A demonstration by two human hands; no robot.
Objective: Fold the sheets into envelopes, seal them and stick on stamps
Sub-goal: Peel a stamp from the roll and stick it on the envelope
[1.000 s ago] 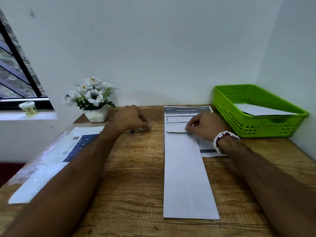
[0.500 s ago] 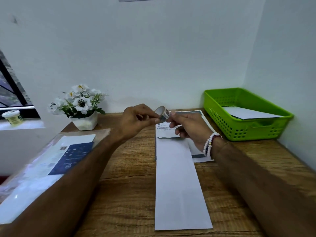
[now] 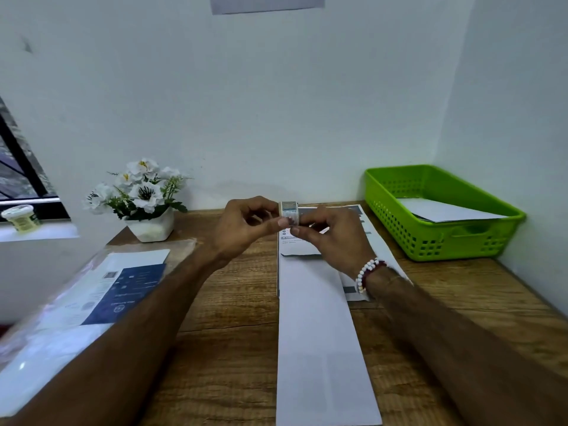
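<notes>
Since a second ago you're lifting both hands off the desk point(image 3: 233, 348) and bringing them together above the far end of the folded envelope point(image 3: 319, 339), so it looks like you're moving on from folding to stamping. Your left hand point(image 3: 242, 229) is pinching the little stamp roll point(image 3: 289, 213) between thumb and fingers, while your right hand point(image 3: 330, 238) is closing its fingertips on the roll's loose end, probably peeling one off.

wooden table point(image 3: 233, 358), long white envelope point(image 3: 322, 348) over printed sheet point(image 3: 353, 287), green basket point(image 3: 442, 210) (back right), flower pot point(image 3: 152, 224), plastic-wrapped packet point(image 3: 92, 302)
</notes>
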